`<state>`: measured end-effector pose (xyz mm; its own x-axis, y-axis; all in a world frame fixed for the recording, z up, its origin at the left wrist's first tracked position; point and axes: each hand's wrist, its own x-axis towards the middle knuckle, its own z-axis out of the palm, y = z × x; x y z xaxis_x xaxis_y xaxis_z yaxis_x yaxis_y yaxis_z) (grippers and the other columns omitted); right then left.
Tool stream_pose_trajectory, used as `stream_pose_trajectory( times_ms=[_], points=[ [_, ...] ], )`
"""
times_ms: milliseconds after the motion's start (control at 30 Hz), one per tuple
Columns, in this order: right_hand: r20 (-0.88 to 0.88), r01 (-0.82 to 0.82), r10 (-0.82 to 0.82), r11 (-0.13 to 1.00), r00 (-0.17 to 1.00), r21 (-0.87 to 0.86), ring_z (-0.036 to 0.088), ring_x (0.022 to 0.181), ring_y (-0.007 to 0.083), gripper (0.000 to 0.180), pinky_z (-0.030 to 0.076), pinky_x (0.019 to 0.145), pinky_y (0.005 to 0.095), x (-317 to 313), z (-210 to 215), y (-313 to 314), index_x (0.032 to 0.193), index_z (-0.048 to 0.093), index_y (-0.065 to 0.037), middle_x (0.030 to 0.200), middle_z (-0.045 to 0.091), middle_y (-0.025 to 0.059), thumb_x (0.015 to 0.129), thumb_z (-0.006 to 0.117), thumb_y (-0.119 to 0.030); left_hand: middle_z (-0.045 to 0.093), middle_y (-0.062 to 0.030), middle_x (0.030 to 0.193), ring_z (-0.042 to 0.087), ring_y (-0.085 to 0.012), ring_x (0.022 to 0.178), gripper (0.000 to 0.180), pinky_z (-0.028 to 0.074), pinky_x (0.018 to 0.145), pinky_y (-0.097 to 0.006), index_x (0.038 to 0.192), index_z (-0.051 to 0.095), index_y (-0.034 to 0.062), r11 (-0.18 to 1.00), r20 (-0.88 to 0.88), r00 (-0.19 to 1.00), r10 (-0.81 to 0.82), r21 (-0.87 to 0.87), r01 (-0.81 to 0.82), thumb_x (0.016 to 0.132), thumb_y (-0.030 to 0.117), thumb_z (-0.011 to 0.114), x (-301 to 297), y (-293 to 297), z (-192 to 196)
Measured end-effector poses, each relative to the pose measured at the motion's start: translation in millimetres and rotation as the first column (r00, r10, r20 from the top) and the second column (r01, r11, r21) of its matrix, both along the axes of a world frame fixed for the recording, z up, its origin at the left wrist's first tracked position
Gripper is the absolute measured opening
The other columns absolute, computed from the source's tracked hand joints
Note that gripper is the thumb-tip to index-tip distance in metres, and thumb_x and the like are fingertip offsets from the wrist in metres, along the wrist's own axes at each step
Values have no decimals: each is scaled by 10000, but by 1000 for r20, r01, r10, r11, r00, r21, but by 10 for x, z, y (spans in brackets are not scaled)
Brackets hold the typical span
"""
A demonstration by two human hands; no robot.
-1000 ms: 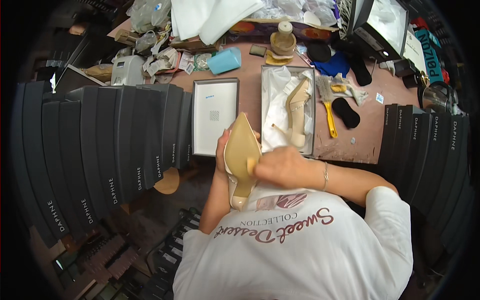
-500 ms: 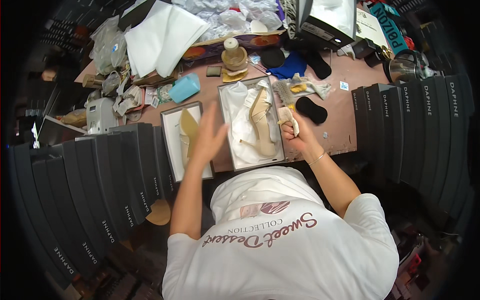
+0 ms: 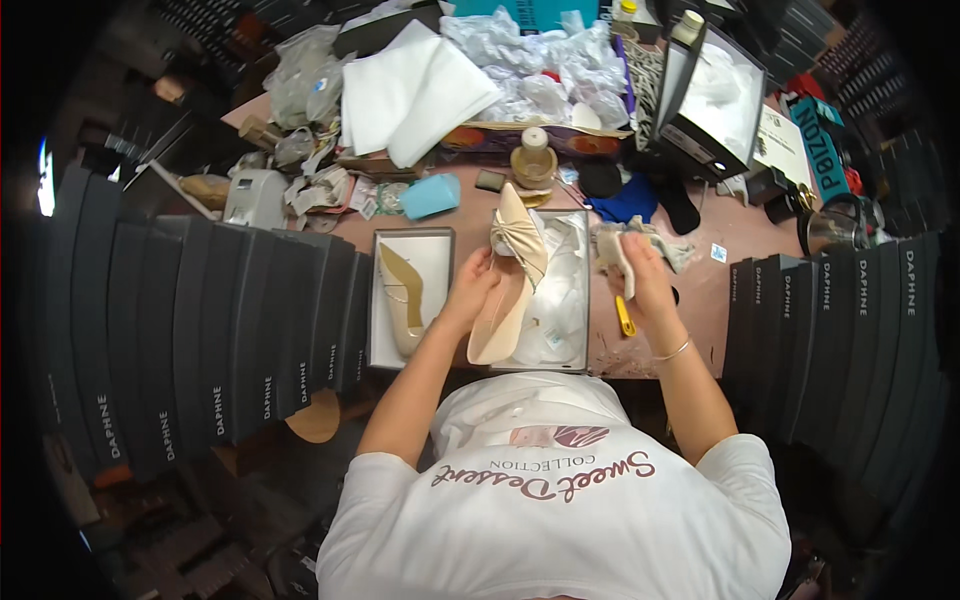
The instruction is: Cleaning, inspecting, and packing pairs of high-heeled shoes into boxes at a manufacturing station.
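Note:
My left hand grips a beige high-heeled shoe by its side, lifted above a grey-edged shoebox lined with white tissue. The shoe has a pleated toe and is tilted with the toe away from me. Closed around an off-white cloth, my right hand is right of that box, apart from the shoe. The matching shoe lies in a shallow box part on the left. A yellow strip, perhaps a handle, shows beneath my right hand.
Dark shoeboxes stand in rows at left and right. Beyond the boxes are a lidded jar, a light blue pack, a blue cloth, white sheets and a carton of crumpled tissue. A glass pot stands right.
My left hand has taken hold of the shoe in the tissue-lined box and lifted it. The right hand keeps the cloth, now with its back turned up. The whole view has shifted.

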<state>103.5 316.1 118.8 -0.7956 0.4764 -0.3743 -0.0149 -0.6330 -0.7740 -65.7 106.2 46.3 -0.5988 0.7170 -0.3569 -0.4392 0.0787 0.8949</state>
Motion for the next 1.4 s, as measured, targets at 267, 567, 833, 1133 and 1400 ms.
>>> stream_pose_trajectory(
  times_ms=[267, 567, 833, 1133, 1400],
  points=[
    [-176, -135, 326, 741, 929, 658, 479, 625, 52, 248, 409, 555, 237, -1416, 674, -319, 860, 618, -9, 692, 569, -10, 917, 587, -247, 637, -159, 853, 648, -236, 648, 338, 549, 562, -312, 1094, 558, -30, 926, 506, 776, -377, 235, 296, 882, 229, 609, 509, -376, 859],
    [-42, -352, 424, 799, 905, 487, 455, 539, 44, 253, 367, 477, 214, -1145, 366, -484, 824, 569, -67, 633, 495, -33, 929, 588, -297, 453, -138, 1384, 480, -250, 1239, 715, 343, 1070, -377, 1418, 303, -27, 920, 364, 921, -135, 391, -20, 959, 521, 340, 670, -218, 1213],
    [-99, 133, -93, 821, 991, 556, 435, 626, 19, 219, 350, 507, 199, -1090, 108, -351, 939, 589, -56, 722, 503, -50, 969, 523, -263, 554, -195, 1159, 635, -282, 906, 666, 541, 776, -376, 1380, 360, 14, 933, 471, 855, -217, 358, 40, 871, 440, 409, 542, -291, 1035],
    [51, -38, 572, -34, 819, 999, 568, 561, 268, 194, 457, 493, 372, 2, 610, -1217, 737, 479, -80, 645, 492, 88, 837, 629, -153, 535, -110, 1205, 548, -196, 1073, 584, 448, 926, -321, 1440, 317, 80, 981, 303, 953, -3, 184, -56, 933, 365, 376, 632, -480, 988],
    [116, -106, 562, -51, 819, 993, 587, 563, 242, 155, 449, 454, 366, -11, 552, -1357, 845, 486, -98, 638, 514, 48, 828, 618, -176, 517, -100, 1248, 535, -177, 1102, 580, 441, 941, -318, 1413, 338, 67, 966, 352, 936, 15, 235, -104, 934, 395, 341, 662, -598, 730]
  ],
)
